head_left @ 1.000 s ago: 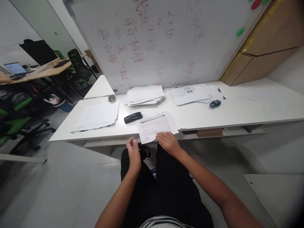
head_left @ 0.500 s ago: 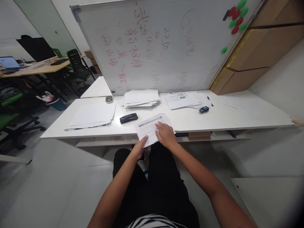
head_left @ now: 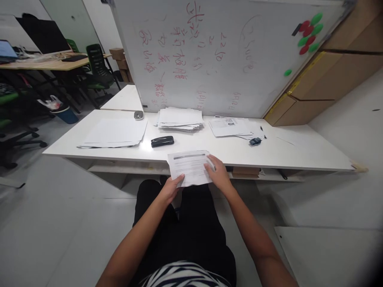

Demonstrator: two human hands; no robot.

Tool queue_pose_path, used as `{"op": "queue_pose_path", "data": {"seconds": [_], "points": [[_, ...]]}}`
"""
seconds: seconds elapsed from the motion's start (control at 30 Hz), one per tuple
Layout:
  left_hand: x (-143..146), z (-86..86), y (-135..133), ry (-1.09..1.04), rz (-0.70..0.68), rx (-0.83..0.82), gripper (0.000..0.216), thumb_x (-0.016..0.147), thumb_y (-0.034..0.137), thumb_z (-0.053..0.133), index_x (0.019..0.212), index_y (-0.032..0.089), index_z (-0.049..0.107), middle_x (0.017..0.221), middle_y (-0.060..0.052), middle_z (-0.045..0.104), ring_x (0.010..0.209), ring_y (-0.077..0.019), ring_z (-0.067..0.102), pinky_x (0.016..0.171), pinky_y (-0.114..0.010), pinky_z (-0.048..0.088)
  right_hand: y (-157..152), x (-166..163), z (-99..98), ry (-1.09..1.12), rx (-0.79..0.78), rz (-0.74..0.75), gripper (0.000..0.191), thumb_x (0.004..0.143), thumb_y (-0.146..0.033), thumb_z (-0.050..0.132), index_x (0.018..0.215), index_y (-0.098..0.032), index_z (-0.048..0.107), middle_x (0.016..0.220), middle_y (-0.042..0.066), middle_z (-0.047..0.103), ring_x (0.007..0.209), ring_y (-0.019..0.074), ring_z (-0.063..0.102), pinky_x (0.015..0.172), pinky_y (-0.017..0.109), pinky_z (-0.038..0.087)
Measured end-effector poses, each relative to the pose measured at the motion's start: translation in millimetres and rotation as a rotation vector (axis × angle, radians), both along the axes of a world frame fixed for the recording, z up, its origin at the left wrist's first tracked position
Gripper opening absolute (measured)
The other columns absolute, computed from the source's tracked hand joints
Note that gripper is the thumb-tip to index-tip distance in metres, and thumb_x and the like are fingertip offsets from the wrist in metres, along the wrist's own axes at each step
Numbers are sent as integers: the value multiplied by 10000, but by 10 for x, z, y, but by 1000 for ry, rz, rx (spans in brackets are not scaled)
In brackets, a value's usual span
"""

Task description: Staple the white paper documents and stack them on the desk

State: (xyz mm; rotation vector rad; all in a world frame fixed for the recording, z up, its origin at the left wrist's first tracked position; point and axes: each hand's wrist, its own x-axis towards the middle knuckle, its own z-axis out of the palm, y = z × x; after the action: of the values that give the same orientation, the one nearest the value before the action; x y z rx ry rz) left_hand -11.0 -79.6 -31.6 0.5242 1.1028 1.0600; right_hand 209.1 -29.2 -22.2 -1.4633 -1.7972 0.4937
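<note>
1. Printed paper [head_left: 193, 169] was in front of the person, over the knees and by the front edge of the white desk [head_left: 287, 153]. It could have been one sheet or a few; that was hard to tell.
2. The left hand [head_left: 170, 190] pinched the low left corner. Its thumb lay on top and its fingers went under, out of sight. That pinch probably stopped the corner from flopping down.
3. The right hand [head_left: 219, 173] lay spread on the right side of the paper, near the top corner. Maybe it was there to make the page flat and steady. Nobody could tell if any fingers squeezed from below.
4. The two hands were apart, one at each side, so most of the words showed between them. The page was turned up toward the person, which likely made it easy to look at.
5. A black stapler [head_left: 162, 141] lay on the desk just past the paper, maybe put there to be easy to reach.
6. A thick paper pile [head_left: 181, 118] sat behind it by the whiteboard [head_left: 257, 95]. Flat sheets [head_left: 115, 133] lay to the left, and papers with a small photo [head_left: 229, 126] lay to the right. The gaps between them perhaps stopped them from getting mixed up.
</note>
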Motion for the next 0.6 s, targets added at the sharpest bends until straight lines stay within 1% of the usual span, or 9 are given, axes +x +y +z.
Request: {"op": "queue_pose_path", "data": {"seconds": [0.07, 0.1, 0.13, 0.23, 0.3, 0.33, 0.43, 0.53, 0.6], "points": [[-113, 12, -87, 55, -38, 23, 564, 667, 409, 847, 1117, 104, 698, 1132, -143, 728, 984, -254, 688, 903, -365, 532, -170, 86, -138, 269, 24, -210, 524, 853, -531, 583, 1253, -194, 606, 1348, 151, 593, 1269, 300, 528, 1099, 496, 399], [-165, 14, -130, 92, -70, 30, 562, 651, 409, 856, 1094, 100, 703, 1110, -142, 736, 976, -257, 691, 920, -374, 526, -276, 116, -224, 424, -24, -282, 572, 818, -554, 626, 1262, -196, 585, 1334, 154, 598, 1240, 302, 549, 1068, 495, 430], [-211, 14, -173, 133, -108, 35, 555, 639, 408, 863, 1074, 100, 705, 1089, -138, 742, 967, -259, 693, 924, -383, 523, -391, 142, -311, 582, -131, -291, 629, 779, -571, 671, 1280, -207, 560, 1323, 151, 607, 1210, 302, 574, 1026, 486, 467], [-285, 9, -301, 264, -245, 91, 520, 650, 397, 849, 1065, 121, 701, 1069, -117, 747, 957, -262, 695, 898, -392, 533, -717, 227, -512, 900, -545, -91, 686, 707, -569, 763, 1273, -233, 570, 1254, 122, 666, 1121, 296, 640, 928, 447, 527], [-281, 26, -361, 352, -321, 182, 474, 691, 387, 814, 1080, 141, 698, 1083, -101, 741, 968, -262, 692, 877, -385, 540, -855, 304, -545, 946, -674, 18, 624, 685, -528, 805, 1200, -217, 638, 1181, 111, 708, 1073, 288, 662, 909, 425, 531], [-267, 49, -373, 398, -342, 236, 445, 717, 383, 790, 1087, 154, 698, 1092, -92, 737, 976, -260, 689, 871, -380, 541, -886, 344, -522, 939, -672, 30, 589, 676, -509, 821, 1156, -203, 669, 1141, 111, 724, 1041, 285, 671, 899, 419, 531], [-201, 219, -280, 569, -336, 421, 351, 783, 366, 720, 1088, 194, 702, 1107, -68, 725, 1015, -255, 672, 896, -374, 527, -822, 442, -268, 850, -516, -27, 522, 661, -506, 832, 1049, -177, 716, 1005, 102, 754, 895, 270, 686, 811, 404, 544], [-120, 546, 22, 714, -227, 608, 297, 796, 378, 705, 1034, 200, 693, 1053, -62, 716, 999, -246, 658, 893, -369, 515, -549, 488, 249, 646, -238, -100, 469, 686, -528, 801, 984, -175, 717, 889, 68, 744, 810, 234, 666, 729, 353, 538], [-69, 794, 297, 708, -113, 698, 328, 795, 417, 710, 1035, 201, 655, 1012, -53, 699, 937, -223, 657, 827, -346, 527, -296, 484, 651, 490, -13, -156, 417, 730, -532, 762, 943, -179, 700, 834, 42, 721, 780, 211, 649, 692, 324, 526]]}}
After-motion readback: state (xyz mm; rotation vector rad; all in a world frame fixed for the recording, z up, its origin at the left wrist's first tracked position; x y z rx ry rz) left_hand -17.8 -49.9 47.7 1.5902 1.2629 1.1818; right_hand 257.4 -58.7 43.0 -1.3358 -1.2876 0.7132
